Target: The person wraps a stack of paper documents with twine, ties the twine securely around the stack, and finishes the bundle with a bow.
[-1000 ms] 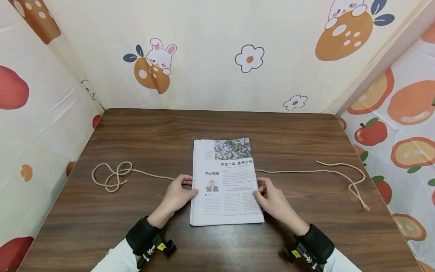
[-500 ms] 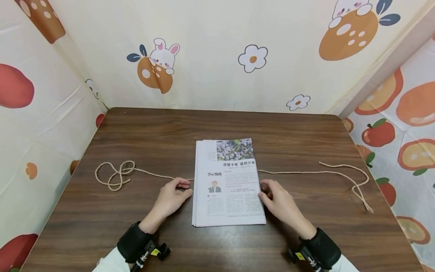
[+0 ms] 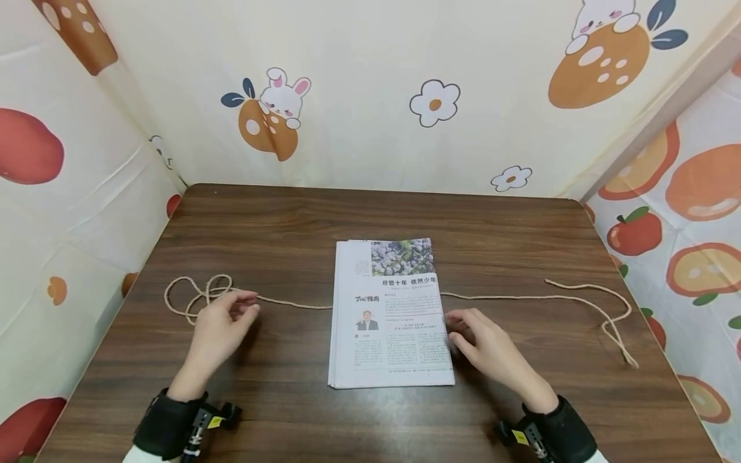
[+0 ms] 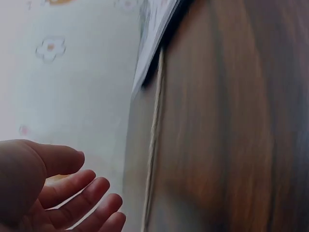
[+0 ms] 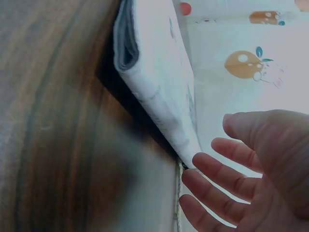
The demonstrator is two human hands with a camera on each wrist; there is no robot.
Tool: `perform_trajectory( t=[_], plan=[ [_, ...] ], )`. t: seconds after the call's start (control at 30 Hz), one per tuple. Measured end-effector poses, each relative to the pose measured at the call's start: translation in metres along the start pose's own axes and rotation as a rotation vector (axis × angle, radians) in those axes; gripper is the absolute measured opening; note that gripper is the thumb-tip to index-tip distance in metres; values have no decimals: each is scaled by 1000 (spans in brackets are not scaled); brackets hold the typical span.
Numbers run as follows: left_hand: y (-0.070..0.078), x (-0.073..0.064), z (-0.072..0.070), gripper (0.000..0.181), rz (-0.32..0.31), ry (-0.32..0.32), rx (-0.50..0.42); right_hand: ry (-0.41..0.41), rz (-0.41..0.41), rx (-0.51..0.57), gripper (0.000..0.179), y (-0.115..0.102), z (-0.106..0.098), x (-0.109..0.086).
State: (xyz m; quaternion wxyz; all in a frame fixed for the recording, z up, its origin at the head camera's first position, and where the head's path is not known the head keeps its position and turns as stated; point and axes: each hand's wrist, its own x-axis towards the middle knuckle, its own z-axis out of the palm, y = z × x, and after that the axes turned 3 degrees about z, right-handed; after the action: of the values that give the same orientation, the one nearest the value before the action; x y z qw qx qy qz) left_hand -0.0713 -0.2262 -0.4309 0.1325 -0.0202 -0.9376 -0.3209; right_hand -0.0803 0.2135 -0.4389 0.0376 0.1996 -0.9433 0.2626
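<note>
A folded stack of newspapers (image 3: 388,334) lies in the middle of the table, printed side up. Beneath it runs a beige rope (image 3: 503,297), coming out on both sides; the stretch under the paper is hidden. My left hand (image 3: 222,328) hovers by the looped left part of the rope, fingers relaxed and apart from it in the left wrist view. Beside the newspaper's right edge is my right hand (image 3: 486,344), its fingers loosely bent with nothing between them. In the right wrist view the newspaper's folded edge (image 5: 154,104) stands close to those fingertips.
The brown wooden table (image 3: 278,218) meets a patterned cloth wall (image 3: 359,128) at its back and similar cloth at both sides. Rope loops (image 3: 179,299) lie at the left, and the doubled rope end (image 3: 622,350) lies near the right edge.
My left hand has let go of the newspaper's left edge and moved left to the rope loops. My right hand has come slightly away from the right edge. The newspaper stays in place.
</note>
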Motion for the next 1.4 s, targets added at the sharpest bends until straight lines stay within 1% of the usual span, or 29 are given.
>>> perform_trajectory(
  t=[0.1, 0.17, 0.33, 0.4, 0.5, 0.57, 0.67, 0.73, 0.83, 0.9, 0.93, 1.07, 1.17, 1.3, 1.4],
  plan=[
    [-12, 1, -13, 20, 16, 39, 90, 25, -12, 2, 32, 1, -2, -1],
    [-20, 1, -21, 22, 16, 45, 136, 40, -21, 5, 33, 2, -4, -1],
    [-39, 5, -35, 28, 16, 30, 228, 53, -30, 4, 34, 3, -5, -2],
    [-46, 7, -39, 29, 18, 27, 256, 52, -36, 5, 34, 4, -5, -3],
    [-56, 10, -44, 29, 9, 5, 299, 55, -47, 4, 34, 4, -5, -4],
    [-61, 12, -47, 29, -16, -29, 323, 55, -53, 5, 34, 5, -6, -5],
    [-67, 13, -51, 25, -35, -86, 350, 53, -51, 3, 35, 6, -6, -7],
    [-70, 13, -52, 22, -48, -138, 358, 50, -47, 1, 35, 6, -6, -8],
    [-74, 12, -51, 20, -53, -210, 365, 50, -39, 0, 34, 7, -6, -10],
    [-76, 11, -50, 19, -57, -240, 374, 52, -37, -2, 34, 7, -6, -10],
    [-77, 11, -49, 18, -55, -244, 379, 52, -35, -1, 34, 7, -6, -10],
    [-81, 9, -49, 10, -33, -223, 393, 48, -33, 2, 33, 7, -5, -11],
    [-81, 8, -51, 9, -34, -205, 409, 44, -30, 9, 33, 6, -5, -11],
    [-76, 7, -56, 10, -56, -171, 427, 42, -28, 15, 34, 6, -5, -10],
    [-71, 7, -61, 8, -46, -135, 434, 39, -29, 17, 33, 5, -5, -10]
  ],
)
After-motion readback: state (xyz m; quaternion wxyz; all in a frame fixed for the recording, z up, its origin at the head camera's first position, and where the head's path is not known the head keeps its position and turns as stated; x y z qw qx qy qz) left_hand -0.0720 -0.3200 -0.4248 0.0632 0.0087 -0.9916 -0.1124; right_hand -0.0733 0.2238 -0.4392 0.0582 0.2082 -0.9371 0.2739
